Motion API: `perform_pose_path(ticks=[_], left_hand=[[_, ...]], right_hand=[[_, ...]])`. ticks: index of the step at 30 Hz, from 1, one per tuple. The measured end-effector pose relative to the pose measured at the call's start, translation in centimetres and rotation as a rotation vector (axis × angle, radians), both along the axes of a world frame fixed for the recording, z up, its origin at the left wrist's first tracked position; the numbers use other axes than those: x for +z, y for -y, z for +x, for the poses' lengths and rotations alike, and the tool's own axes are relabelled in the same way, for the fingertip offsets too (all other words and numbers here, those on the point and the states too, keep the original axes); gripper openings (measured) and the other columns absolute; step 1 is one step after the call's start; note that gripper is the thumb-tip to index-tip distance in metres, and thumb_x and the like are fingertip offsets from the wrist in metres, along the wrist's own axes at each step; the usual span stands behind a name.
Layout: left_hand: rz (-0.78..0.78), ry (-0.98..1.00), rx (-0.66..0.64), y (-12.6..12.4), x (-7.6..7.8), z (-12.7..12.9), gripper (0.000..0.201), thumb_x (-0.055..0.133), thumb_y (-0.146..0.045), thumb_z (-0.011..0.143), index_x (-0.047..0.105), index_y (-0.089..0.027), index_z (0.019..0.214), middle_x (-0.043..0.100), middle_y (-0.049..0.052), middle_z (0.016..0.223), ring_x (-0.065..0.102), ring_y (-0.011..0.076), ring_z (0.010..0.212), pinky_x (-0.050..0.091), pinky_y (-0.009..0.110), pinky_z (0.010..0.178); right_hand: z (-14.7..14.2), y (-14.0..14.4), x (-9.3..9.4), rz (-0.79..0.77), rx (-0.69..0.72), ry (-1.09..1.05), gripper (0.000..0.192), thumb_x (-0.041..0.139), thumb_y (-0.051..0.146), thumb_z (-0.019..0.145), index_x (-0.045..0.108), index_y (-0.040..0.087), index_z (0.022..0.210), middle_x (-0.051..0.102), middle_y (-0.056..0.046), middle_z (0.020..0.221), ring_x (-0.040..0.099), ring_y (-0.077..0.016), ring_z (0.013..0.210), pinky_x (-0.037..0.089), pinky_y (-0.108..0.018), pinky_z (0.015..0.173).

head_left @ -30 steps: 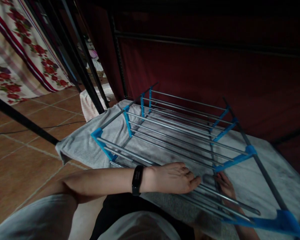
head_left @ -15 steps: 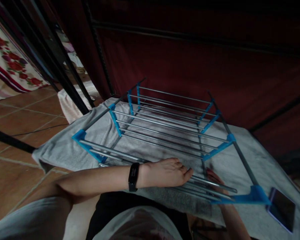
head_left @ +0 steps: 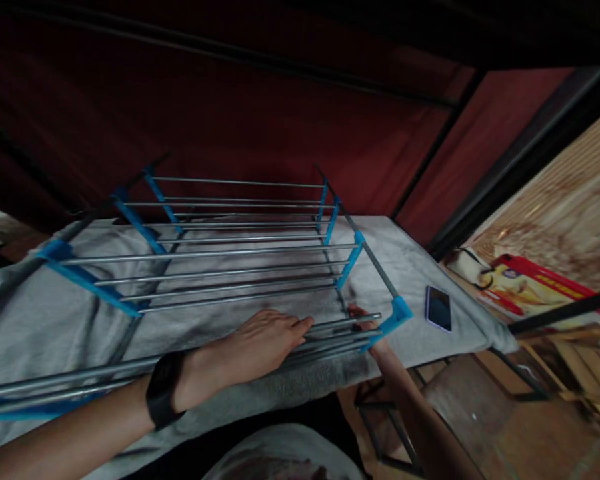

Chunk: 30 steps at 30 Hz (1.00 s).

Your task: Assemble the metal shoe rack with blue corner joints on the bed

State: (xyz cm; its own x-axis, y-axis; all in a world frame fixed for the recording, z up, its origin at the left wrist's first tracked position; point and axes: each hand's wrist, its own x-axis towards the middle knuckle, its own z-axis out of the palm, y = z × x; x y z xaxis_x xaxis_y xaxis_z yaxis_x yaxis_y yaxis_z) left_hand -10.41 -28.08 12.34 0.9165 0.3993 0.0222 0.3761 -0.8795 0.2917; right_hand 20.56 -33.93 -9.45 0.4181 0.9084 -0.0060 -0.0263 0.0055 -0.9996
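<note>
A rack (head_left: 260, 252) of grey metal tubes and blue plastic brackets lies across the grey cloth. My left hand (head_left: 260, 337), with a black band on its wrist, is closed over the nearest metal tubes (head_left: 337, 325); its fingertips are hidden beneath. At the right end of those tubes, my right hand (head_left: 367, 320) reaches from below, fingers curled around them near the blue corner bracket (head_left: 395, 320). Tubes cover part of that hand. The top tube's right end stands free of the bracket, with a hole near its tip.
The cloth-covered table (head_left: 405, 267) has a phone (head_left: 439, 309) lying on its right side. Dark red panels (head_left: 260, 113) stand behind. Beyond the right edge are a red and yellow box (head_left: 535, 287) and a dark metal stool frame (head_left: 395, 433).
My view has swung to the right, so the rack and phone appear farther left. My left hand stays on the tubes, and my right hand stays at their right end.
</note>
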Motion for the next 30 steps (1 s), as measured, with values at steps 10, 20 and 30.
perform_pose_path(ticks=[10, 20, 30], left_hand=[[-0.124, 0.004, 0.028, 0.0, -0.7, 0.6, 0.042, 0.040, -0.019, 0.100, 0.057, -0.024, 0.139, 0.068, 0.005, 0.132, 0.068, 0.0205, 0.114, 0.053, 0.033, 0.096], [-0.144, 0.047, 0.051, 0.0, -1.8, 1.7, 0.044, 0.043, -0.027, 0.103, 0.051, -0.028, 0.146, 0.060, 0.005, 0.143, 0.061, 0.0205, 0.126, 0.049, 0.034, 0.104], [0.254, 0.012, 0.043, 1.3, -2.1, 1.6, 0.069, 0.038, 0.005, 0.084, 0.046, -0.019, 0.148, 0.067, 0.010, 0.128, 0.067, 0.0213, 0.110, 0.052, 0.037, 0.096]], right_hand=[[-0.4, 0.8, 1.8, -0.038, -0.141, -0.198, 0.036, 0.071, 0.047, 0.069, 0.070, 0.022, 0.096, 0.074, -0.003, 0.095, 0.067, -0.0225, 0.085, 0.055, -0.038, 0.083], [-1.0, 2.1, 9.1, 0.084, -0.369, -0.079, 0.040, 0.067, 0.040, 0.076, 0.073, 0.018, 0.108, 0.074, -0.007, 0.109, 0.066, -0.0189, 0.093, 0.051, -0.036, 0.089], [-2.0, 4.6, 3.5, -0.081, -0.351, -0.071, 0.032, 0.063, 0.043, 0.072, 0.072, 0.016, 0.087, 0.074, -0.005, 0.089, 0.064, -0.0195, 0.088, 0.047, -0.034, 0.091]])
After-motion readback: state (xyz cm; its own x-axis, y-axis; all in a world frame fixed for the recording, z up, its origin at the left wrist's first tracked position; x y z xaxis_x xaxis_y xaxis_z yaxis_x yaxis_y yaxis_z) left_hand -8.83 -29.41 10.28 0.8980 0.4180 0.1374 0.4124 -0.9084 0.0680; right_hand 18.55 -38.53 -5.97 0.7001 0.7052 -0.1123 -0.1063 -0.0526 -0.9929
